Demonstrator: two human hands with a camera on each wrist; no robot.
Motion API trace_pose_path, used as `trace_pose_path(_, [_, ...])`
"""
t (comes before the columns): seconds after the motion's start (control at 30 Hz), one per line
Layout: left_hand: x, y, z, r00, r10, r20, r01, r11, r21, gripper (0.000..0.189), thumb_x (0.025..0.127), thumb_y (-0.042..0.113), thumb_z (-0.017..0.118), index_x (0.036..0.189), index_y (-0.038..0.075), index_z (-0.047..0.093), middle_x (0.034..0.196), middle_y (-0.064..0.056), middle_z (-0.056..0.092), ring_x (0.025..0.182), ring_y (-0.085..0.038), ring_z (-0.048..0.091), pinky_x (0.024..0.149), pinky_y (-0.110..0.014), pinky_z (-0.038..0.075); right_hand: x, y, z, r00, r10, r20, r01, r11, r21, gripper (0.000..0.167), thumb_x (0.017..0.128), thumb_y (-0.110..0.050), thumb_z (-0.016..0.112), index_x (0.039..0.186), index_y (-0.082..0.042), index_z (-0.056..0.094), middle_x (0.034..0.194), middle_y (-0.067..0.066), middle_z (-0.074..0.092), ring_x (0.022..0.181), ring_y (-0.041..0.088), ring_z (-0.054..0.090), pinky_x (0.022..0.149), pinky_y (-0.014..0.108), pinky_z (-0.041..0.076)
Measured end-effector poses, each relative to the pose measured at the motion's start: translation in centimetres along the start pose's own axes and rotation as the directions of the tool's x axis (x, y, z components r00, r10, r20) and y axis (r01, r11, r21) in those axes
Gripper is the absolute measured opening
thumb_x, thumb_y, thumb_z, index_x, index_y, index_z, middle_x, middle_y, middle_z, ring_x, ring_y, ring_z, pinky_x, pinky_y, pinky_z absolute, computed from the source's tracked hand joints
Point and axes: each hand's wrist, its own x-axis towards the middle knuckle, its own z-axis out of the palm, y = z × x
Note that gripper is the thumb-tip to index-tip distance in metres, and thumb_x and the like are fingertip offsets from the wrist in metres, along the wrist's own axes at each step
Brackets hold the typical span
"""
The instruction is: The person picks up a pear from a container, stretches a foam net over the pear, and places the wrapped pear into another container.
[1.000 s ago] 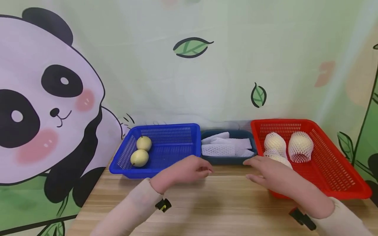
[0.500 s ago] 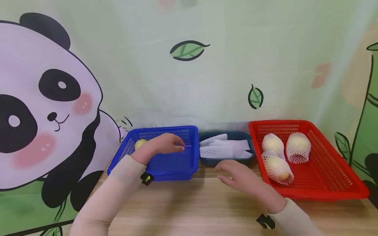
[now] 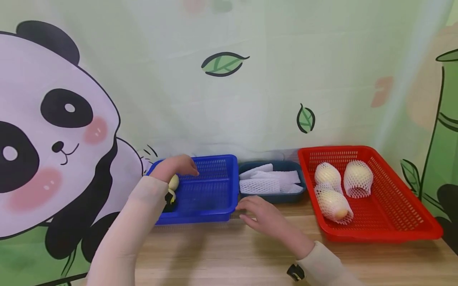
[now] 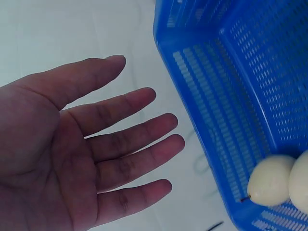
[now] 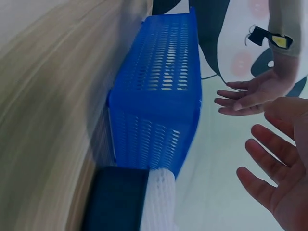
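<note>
My left hand [image 3: 179,165] is above the left part of the blue basket [image 3: 207,194], fingers extended and holding nothing. Two pale yellow pears [image 3: 173,182] lie in that basket, partly hidden behind the left wrist; in the left wrist view a pear [image 4: 270,180] shows its stem. My right hand [image 3: 262,214] hovers by the blue basket's front right corner, in front of a dark teal tub [image 3: 272,198], its fingers loosely bent around nothing. White foam fruit nets [image 3: 260,186] lie in the tub.
A red basket [image 3: 390,235] stands on the right, with several pears in foam nets [image 3: 332,203] in its left half. All the containers sit on a wooden table [image 3: 222,254], against a printed panda cloth [image 3: 264,99].
Both hands have moved left: the left one from the table's middle over the blue basket, the right one away from the red basket. The view has shifted slightly too.
</note>
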Motion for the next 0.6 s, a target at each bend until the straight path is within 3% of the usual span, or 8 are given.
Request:
trace_pose_path(0.17, [-0.7,-1.7,-0.8,0.999,-0.044,0.002,0.044,0.996,-0.079,0.046,0.102,0.027,0.055,0.133,-0.005,0.063,0.139,-0.024,0.063,0.116,-0.036,0.067,0.105,-0.049,0.052,0.4,-0.2,1.2,0.998,-0.039,-0.058,0.038,0.999,-0.015,0.019,0.087,-0.006,0.077,0.105,-0.007,0.072,0.106,0.005,0.073,0.102,0.022,0.068,0.092,0.035,0.058])
trace_pose_path(0.43, [-0.9,-3.9,-1.3,0.981,-0.171,0.086,0.18,0.977,-0.111,0.052,0.105,0.032,0.052,0.141,-0.005,0.056,0.144,-0.026,0.059,0.13,-0.04,0.061,0.11,-0.051,0.049,0.9,-0.6,2.5,0.994,-0.04,-0.105,0.038,0.999,-0.022,0.021,0.086,-0.009,0.08,0.105,-0.009,0.072,0.107,0.005,0.072,0.104,0.022,0.068,0.094,0.033,0.057])
trace_pose_path(0.6, [-0.1,-5.5,-0.7,0.966,-0.222,0.134,0.247,0.946,-0.212,0.055,0.104,0.032,0.054,0.142,-0.008,0.053,0.145,-0.027,0.057,0.133,-0.04,0.059,0.107,-0.049,0.051,1.2,-0.8,2.9,0.996,-0.031,-0.081,0.029,0.999,-0.02,0.019,0.089,-0.01,0.077,0.107,-0.009,0.072,0.11,0.005,0.072,0.106,0.022,0.068,0.096,0.033,0.057])
